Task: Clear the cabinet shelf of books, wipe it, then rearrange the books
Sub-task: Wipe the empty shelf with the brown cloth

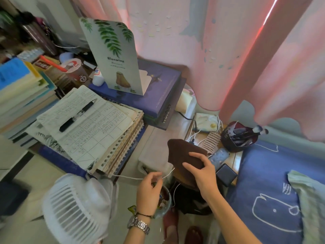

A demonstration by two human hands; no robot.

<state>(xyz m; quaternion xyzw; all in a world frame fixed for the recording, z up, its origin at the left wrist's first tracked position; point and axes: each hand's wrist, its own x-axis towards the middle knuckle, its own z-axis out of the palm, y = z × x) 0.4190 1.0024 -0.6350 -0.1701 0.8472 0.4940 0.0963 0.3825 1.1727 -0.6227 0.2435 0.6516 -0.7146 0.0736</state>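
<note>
White fan (77, 206) sat closest to us. Our left hand (149, 187) pinched a white cord (126, 176), fingers nearly closed. Our right hand (202, 169) gripped a brown cloth (182, 152) over the pale shelf top (154, 150). Books (144, 95) stacked behind, spiral notebooks (98, 134) beside them.

Pink curtains (219, 55) fill the upper middle and upper right of the frame, glowing with daylight, and a bright red-pink streak runs along one fold at the upper right. Beneath their scalloped hem, a pale grey-green wall (281, 127) shows at the right, above a bed (260, 173) with blue bedding drawn with white outlines in the lower right. Pale floor (40, 171) shows at the lower left, beside a light tabletop (158, 136) in the middle.
</note>
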